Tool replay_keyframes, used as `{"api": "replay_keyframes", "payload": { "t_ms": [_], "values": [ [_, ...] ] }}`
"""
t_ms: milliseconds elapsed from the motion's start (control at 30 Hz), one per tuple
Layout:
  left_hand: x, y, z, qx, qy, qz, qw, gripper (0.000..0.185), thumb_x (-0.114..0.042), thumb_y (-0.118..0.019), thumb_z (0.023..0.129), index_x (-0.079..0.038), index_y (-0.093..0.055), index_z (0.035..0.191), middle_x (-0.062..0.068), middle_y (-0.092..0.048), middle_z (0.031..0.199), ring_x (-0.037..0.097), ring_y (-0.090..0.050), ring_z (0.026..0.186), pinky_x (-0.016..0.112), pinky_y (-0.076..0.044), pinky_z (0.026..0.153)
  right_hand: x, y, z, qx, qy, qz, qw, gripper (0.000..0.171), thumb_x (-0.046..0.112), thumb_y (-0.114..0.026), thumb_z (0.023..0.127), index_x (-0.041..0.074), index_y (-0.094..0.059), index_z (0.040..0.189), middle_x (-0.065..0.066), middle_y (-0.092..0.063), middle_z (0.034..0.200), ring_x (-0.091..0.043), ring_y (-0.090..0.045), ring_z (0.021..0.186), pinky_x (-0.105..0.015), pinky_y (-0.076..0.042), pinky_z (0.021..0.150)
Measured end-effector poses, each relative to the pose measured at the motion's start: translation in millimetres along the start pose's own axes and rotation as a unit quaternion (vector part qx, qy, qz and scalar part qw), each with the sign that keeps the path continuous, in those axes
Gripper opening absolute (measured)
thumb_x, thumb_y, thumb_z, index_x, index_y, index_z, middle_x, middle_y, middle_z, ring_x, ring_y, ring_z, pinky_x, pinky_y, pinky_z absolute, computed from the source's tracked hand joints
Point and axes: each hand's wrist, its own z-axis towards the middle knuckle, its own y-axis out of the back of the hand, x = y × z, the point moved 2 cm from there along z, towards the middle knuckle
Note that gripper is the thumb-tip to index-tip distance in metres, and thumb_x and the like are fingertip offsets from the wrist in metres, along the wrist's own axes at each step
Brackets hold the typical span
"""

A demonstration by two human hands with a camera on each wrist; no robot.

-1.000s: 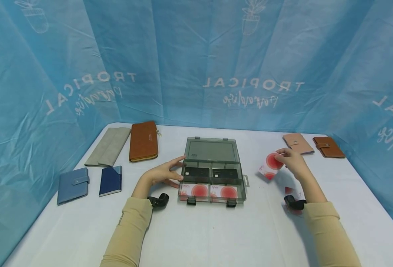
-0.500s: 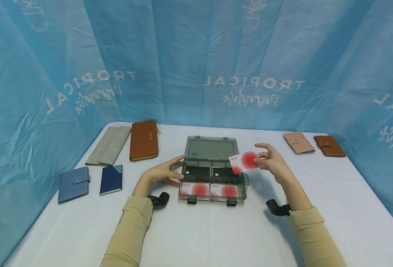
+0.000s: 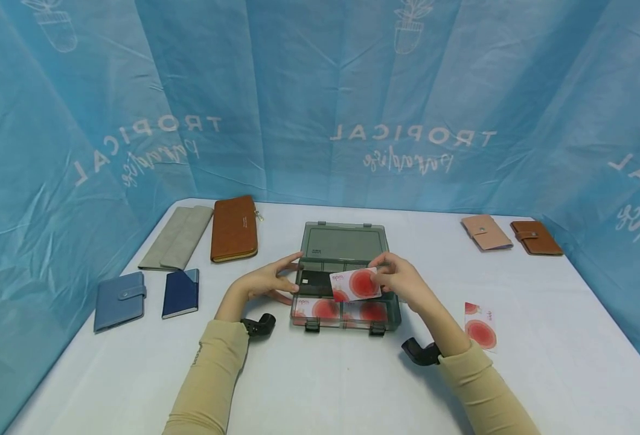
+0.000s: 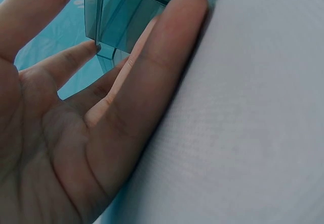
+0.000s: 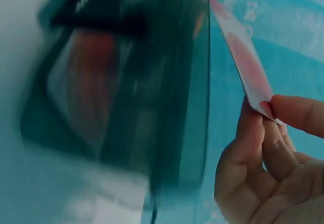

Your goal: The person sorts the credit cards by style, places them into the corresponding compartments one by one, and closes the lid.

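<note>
A green see-through divided case (image 3: 346,243) lies with its lid open in the middle of the table. My right hand (image 3: 403,283) pinches a red-and-white card (image 3: 352,284) by its right end, over the rear compartments. In the right wrist view, thumb and fingers pinch the end of this card (image 5: 245,64). A black card (image 3: 314,283) shows in the rear left compartment; the rear right one is mostly hidden. Red-and-white cards (image 3: 317,309) lie in the front compartments. My left hand (image 3: 267,284) has its fingers spread, fingertips at the case's left side.
Another red-and-white card (image 3: 480,329) lies on the table at right. Pink (image 3: 486,233) and brown (image 3: 535,238) wallets lie behind it. On the left are a grey wallet (image 3: 177,238), a brown zip wallet (image 3: 234,229), a blue wallet (image 3: 119,301) and a navy booklet (image 3: 181,294).
My right hand has carried the card leftward from the table's right side to over the case, uncovering the loose card at right. The left hand has stayed in place.
</note>
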Motion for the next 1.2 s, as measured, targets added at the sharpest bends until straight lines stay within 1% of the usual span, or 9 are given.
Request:
{"api": "replay_keyframes", "payload": {
  "t_ms": [167, 367, 500, 633, 767, 933, 1033, 1100, 1200],
  "values": [
    [0.6, 0.5, 0.9, -0.001, 0.0, 0.0, 1.0, 0.086, -0.007, -0.065, 0.085, -0.022, -0.011, 0.15, 0.019, -0.01, 0.15, 0.026, -0.055, 0.101, 0.046, -0.055, 0.08, 1, -23, -1, 0.023, 0.016, -0.023, 0.999, 0.018, 0.005, -0.058, 0.087, 0.004, -0.056, 0.104, -0.009, -0.057, 0.084, -0.019, -0.055, 0.067, -0.034, -0.054, 0.063],
    [0.6, 0.1, 0.3, 0.0, 0.004, -0.006, 1.0, 0.089, -0.009, -0.068, 0.084, -0.021, -0.01, 0.15, 0.019, -0.009, 0.15, 0.031, -0.053, 0.107, 0.046, -0.055, 0.08, -3, -43, -2, 0.035, 0.046, -0.078, 0.995, 0.02, 0.003, -0.064, 0.084, 0.01, -0.058, 0.102, -0.004, -0.055, 0.082, -0.016, -0.055, 0.066, -0.026, -0.052, 0.056],
    [0.0, 0.1, -0.6, -0.004, 0.003, -0.005, 1.0, 0.088, -0.009, -0.067, 0.084, -0.021, -0.01, 0.15, 0.019, -0.009, 0.15, 0.035, -0.051, 0.111, 0.046, -0.055, 0.079, -6, -50, -2, 0.038, 0.075, -0.123, 0.989, 0.017, 0.002, -0.065, 0.084, 0.013, -0.057, 0.094, 0.0, -0.058, 0.08, -0.013, -0.057, 0.066, -0.023, -0.053, 0.053],
    [-0.2, -0.2, -0.1, -0.003, 0.002, -0.002, 1.0, 0.087, -0.008, -0.066, 0.085, -0.022, -0.011, 0.15, 0.019, -0.01, 0.15, 0.035, -0.052, 0.111, 0.046, -0.055, 0.079, -7, -55, -3, 0.042, 0.091, -0.161, 0.982, 0.012, 0.004, -0.065, 0.084, 0.014, -0.06, 0.09, 0.003, -0.061, 0.079, -0.01, -0.055, 0.067, -0.022, -0.05, 0.056],
    [-0.1, -0.8, 0.2, -0.002, 0.001, -0.005, 1.0, 0.087, -0.007, -0.066, 0.085, -0.021, -0.01, 0.15, 0.019, -0.009, 0.15, 0.034, -0.053, 0.108, 0.046, -0.055, 0.079, -7, -56, -5, 0.068, 0.079, -0.169, 0.98, 0.01, 0.007, -0.061, 0.087, 0.012, -0.063, 0.096, 0.002, -0.064, 0.083, -0.01, -0.058, 0.068, -0.025, -0.049, 0.059],
    [-0.8, -1.7, -0.1, -0.003, 0.002, -0.001, 1.0, 0.087, -0.007, -0.066, 0.085, -0.021, -0.01, 0.15, 0.02, -0.01, 0.15, 0.03, -0.054, 0.105, 0.046, -0.055, 0.079, -9, -58, -4, 0.108, 0.062, -0.205, 0.971, 0.024, 0.013, -0.059, 0.089, 0.013, -0.061, 0.112, 0.001, -0.065, 0.087, -0.011, -0.058, 0.074, -0.029, -0.05, 0.064],
    [-0.7, -1.8, 0.2, -0.003, 0.002, 0.0, 1.0, 0.087, -0.006, -0.065, 0.085, -0.021, -0.01, 0.15, 0.02, -0.01, 0.15, 0.029, -0.054, 0.104, 0.046, -0.055, 0.079, -11, -58, -3, 0.127, 0.055, -0.224, 0.965, 0.031, 0.015, -0.059, 0.088, 0.013, -0.059, 0.119, 0.001, -0.064, 0.09, -0.012, -0.057, 0.079, -0.031, -0.05, 0.068],
    [-0.6, -1.5, -0.1, -0.004, 0.002, -0.001, 1.0, 0.087, -0.006, -0.065, 0.085, -0.021, -0.01, 0.15, 0.019, -0.009, 0.15, 0.03, -0.054, 0.105, 0.046, -0.055, 0.079, -12, -58, -3, 0.135, 0.054, -0.229, 0.963, 0.034, 0.017, -0.059, 0.088, 0.012, -0.058, 0.122, 0.0, -0.064, 0.092, -0.013, -0.057, 0.082, -0.032, -0.051, 0.069],
    [-0.6, -1.2, -0.3, -0.002, 0.0, -0.003, 1.0, 0.087, -0.007, -0.066, 0.085, -0.021, -0.01, 0.15, 0.019, -0.009, 0.15, 0.031, -0.054, 0.106, 0.046, -0.055, 0.079, -12, -54, -4, 0.136, 0.067, -0.223, 0.963, 0.033, 0.017, -0.057, 0.089, 0.011, -0.059, 0.122, 0.001, -0.064, 0.093, -0.013, -0.058, 0.083, -0.032, -0.051, 0.069]
  ]
}}
